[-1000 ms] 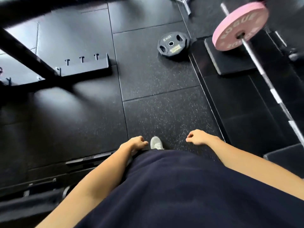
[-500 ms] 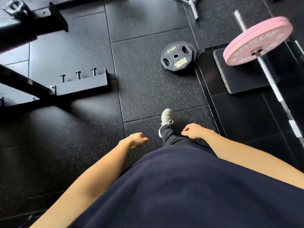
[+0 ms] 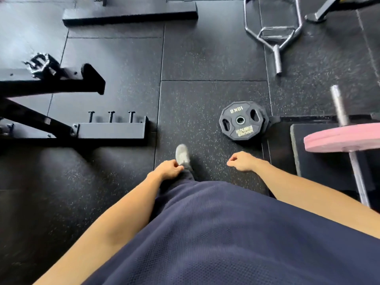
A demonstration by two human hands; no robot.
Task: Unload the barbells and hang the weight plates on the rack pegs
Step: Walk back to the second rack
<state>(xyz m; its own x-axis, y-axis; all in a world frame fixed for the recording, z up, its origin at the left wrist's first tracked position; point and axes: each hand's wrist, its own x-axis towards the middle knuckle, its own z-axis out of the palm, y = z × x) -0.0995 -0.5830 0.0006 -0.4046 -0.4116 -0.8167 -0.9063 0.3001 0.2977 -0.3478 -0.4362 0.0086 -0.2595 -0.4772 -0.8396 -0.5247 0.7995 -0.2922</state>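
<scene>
A black 10 kg plate (image 3: 243, 120) lies flat on the rubber floor, ahead and slightly right of me. At the right edge, a pink bumper plate (image 3: 341, 139) sits on a steel barbell (image 3: 340, 108), over a dark mat (image 3: 312, 161). The black rack (image 3: 51, 83) stands at the left, its base carrying three short pegs (image 3: 111, 116). My left hand (image 3: 166, 169) and my right hand (image 3: 242, 161) hang in front of my waist, fingers loosely curled, holding nothing. Both are well short of the black plate.
A chrome trap bar (image 3: 275, 33) lies on the floor at the upper right. A black frame base (image 3: 129, 13) runs along the top. My grey shoe (image 3: 182, 154) steps forward between my hands. A yellow-and-black machine leg (image 3: 329, 9) shows in the top right corner.
I have walked forward: the black plate, pink plate and rack have slid nearer and lower in view, and the trap bar has come into sight. Both hands stay empty at my waist.
</scene>
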